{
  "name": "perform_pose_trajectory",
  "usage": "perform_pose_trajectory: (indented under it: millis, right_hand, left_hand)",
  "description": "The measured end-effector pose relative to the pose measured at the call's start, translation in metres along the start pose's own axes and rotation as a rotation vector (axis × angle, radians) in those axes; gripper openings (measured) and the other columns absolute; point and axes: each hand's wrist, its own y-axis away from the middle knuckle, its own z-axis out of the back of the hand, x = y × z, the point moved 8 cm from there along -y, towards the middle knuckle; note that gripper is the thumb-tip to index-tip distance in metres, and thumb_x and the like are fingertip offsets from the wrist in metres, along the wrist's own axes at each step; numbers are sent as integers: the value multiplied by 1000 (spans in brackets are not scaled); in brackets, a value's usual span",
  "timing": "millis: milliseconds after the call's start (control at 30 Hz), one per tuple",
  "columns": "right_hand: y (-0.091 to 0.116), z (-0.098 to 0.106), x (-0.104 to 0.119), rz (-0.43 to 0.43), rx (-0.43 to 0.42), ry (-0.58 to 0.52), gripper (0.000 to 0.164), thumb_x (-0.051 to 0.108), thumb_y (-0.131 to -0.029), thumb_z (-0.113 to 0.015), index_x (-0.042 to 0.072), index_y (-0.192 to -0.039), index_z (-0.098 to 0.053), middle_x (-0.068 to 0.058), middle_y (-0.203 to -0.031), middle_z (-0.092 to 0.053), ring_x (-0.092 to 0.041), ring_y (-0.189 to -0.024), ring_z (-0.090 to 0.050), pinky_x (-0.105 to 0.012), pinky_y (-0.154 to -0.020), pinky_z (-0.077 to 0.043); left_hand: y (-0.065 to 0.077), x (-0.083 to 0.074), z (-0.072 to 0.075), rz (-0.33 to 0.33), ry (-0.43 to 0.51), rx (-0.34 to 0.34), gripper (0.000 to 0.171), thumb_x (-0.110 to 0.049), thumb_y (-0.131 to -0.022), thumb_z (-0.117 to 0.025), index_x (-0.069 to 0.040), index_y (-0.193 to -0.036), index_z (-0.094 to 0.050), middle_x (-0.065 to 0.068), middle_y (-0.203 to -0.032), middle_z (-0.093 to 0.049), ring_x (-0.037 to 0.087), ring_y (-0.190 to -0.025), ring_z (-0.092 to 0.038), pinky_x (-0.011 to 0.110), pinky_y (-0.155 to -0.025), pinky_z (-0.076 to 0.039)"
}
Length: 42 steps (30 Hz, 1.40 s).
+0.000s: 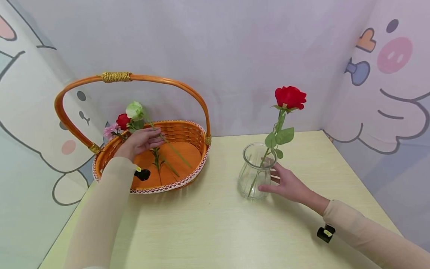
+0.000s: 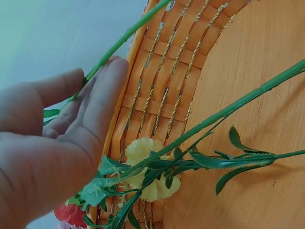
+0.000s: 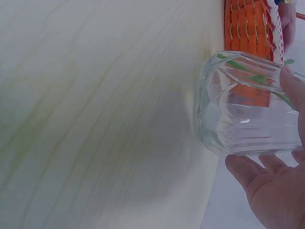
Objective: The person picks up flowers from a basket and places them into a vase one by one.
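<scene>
My left hand (image 1: pixel 141 141) is over the left side of an orange wicker basket (image 1: pixel 185 148). Between thumb and fingers it pinches the green stem (image 2: pixel 125 37) of a pale green-white flower (image 1: pixel 134 111), whose head lies towards the basket's back left. To the right, a clear glass vase (image 3: pixel 248 131) stands upright on the table. My right hand (image 1: pixel 285 183) grips it from the right, thumb on the near side and fingers behind. A single red rose (image 1: pixel 290 98) leans right in the vase, its stem visible through the glass.
A red flower (image 1: pixel 123 121) and a pink flower (image 1: pixel 111 130) lie at the basket's left rim. A pale yellow flower (image 2: pixel 150 183) rests inside with leafy stems. The tall basket handle (image 1: pixel 161 79) arches above. A cartoon-printed cloth (image 1: pixel 242 67) hangs behind the pale wooden table (image 1: pixel 215 231).
</scene>
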Motion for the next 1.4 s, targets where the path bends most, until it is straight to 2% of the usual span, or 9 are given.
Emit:
perform_pose_trajectory:
  millis: [133, 200, 367, 533, 667, 800, 933, 1133, 1400]
  right_hand:
    - [0, 0, 0, 0, 2, -6, 85, 23, -84, -86, 12, -152, -37, -22, -151, -44, -51, -129, -51, -56, -101, -49]
    - [1, 0, 0, -6, 4, -10, 85, 23, -84, -86, 12, -152, -36, -22, -152, -43, -51, -130, -50, -56, -101, -49]
    - [0, -1, -1, -12, 10, -11, 86, 24, -83, -87, 12, -152, -36, -22, -152, -43, -50, -131, -50, -56, -101, -49]
    - [0, -1, -2, -9, 8, -2, 86, 25, -83, -87, 12, -152, -36, -23, -152, -43, -51, -130, -50, -56, -101, -49]
    - [0, -1, -2, -14, 9, 1, 88, 26, -82, -88, 13, -152, -36, -22, -152, -43, -49, -130, -51, -56, -100, -50]
    - [0, -1, -2, -22, 8, -2, 89, 27, -81, -88, 15, -153, -36, -20, -152, -43, -49, -130, -51, -55, -100, -50]
    - [1, 0, -2, -26, 7, 0, 90, 27, -81, -88, 15, -153, -36, -20, -153, -43, -49, -130, -51, -55, -100, -50]
    - [1, -1, -2, -29, 13, 2, 90, 28, -82, -88, 15, -153, -35, -20, -154, -41, -49, -131, -50, -55, -100, -50]
    - [0, 0, -2, -31, 10, 10, 90, 28, -82, -88, 15, -153, -35, -20, -153, -42, -50, -131, -50, -54, -100, -51]
  left_hand:
    - [-2, 0, 3, -17, 20, 8, 23, -11, -108, -49, -5, -130, -52, 6, -105, -72, 18, -98, -73, 39, -103, -49]
    - [-2, 0, 4, -22, 37, 8, 25, -10, -108, -49, -5, -132, -50, 6, -107, -72, 20, -104, -71, 40, -105, -46]
    - [0, -2, 2, -28, 74, 12, 34, -6, -107, -48, -8, -141, -43, 4, -109, -71, 25, -124, -62, 40, -102, -49]
    - [-1, -5, -1, -52, 78, 57, 43, -5, -108, -47, -8, -149, -36, 5, -113, -71, 23, -116, -67, 38, -98, -53]
    - [0, -8, -6, -78, 65, 106, 42, -6, -108, -47, -6, -148, -35, 6, -115, -70, 20, -106, -71, 39, -99, -52]
    - [1, -11, -12, -107, 46, 119, 47, -10, -108, -48, -3, -152, -32, 6, -120, -67, 21, -113, -68, 42, -104, -47]
    - [2, -15, -19, -137, 42, 116, 54, -14, -109, -46, 0, -157, -26, 5, -123, -62, 23, -124, -60, 37, -101, -52]
    - [3, -20, -29, -175, 84, 129, 39, -15, -108, -49, -4, -145, -45, 6, -121, -59, 21, -111, -63, 35, -93, -57]
    - [6, -28, -46, -243, 82, 179, 31, -11, -106, -53, -7, -137, -56, 7, -128, -53, 21, -106, -65, 40, -100, -54]
